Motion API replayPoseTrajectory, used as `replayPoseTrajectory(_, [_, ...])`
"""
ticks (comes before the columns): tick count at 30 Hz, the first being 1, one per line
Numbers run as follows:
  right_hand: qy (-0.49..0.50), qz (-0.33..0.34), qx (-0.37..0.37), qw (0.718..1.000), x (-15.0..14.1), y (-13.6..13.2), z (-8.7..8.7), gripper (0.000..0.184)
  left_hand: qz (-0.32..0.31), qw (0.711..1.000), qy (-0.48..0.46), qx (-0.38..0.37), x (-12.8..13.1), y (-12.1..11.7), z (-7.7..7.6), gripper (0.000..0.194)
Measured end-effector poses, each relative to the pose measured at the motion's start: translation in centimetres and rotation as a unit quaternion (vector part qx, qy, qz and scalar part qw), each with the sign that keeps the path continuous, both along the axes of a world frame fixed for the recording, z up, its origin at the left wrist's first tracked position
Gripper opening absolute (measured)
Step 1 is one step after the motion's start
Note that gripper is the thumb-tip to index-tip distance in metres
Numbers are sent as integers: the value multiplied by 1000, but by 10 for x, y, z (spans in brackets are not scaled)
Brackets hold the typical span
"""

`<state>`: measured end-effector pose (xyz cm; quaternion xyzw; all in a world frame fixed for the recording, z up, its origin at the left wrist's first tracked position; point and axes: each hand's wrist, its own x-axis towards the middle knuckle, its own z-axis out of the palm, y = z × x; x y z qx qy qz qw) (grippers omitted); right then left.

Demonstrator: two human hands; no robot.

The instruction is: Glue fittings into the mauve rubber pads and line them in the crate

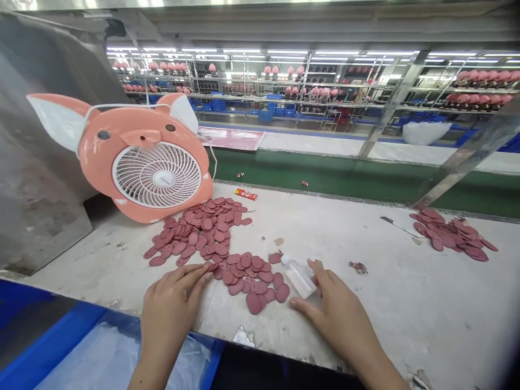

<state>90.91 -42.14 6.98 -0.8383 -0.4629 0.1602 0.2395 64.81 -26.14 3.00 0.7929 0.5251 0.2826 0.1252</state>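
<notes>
My left hand (174,298) pinches a maroon oval piece (211,267) at the near edge of a heap of like flat pieces (203,227). Just right of that heap, more pieces (252,276) lie spread, overlapping one another; a few show small holes. A small clear squeeze bottle (299,279) with a white cap lies on its side beside them. Around its right side curves my right hand (337,309), thumb and fingers apart; the fingers reach the bottle or nearly so, but no closed grip shows.
A pink pig-shaped fan (142,157) stands behind the heap at left. A red packet (246,194) lies near it. Another maroon pile (450,235) and a thin tool (400,225) lie at right. A green conveyor belt (280,168) runs behind; a blue bin (73,330) sits below the table edge.
</notes>
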Motion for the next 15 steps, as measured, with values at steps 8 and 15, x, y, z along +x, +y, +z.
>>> replayPoseTrajectory(8, [217, -81, 123, 965, 5, -2, 11, 47, 30, 978, -155, -137, 9, 2, 9, 22])
replayPoseTrajectory(15, [482, -118, 256, 830, -16, -16, 18, 46, 25, 899, -346, -266, 51, -38, 33, 42])
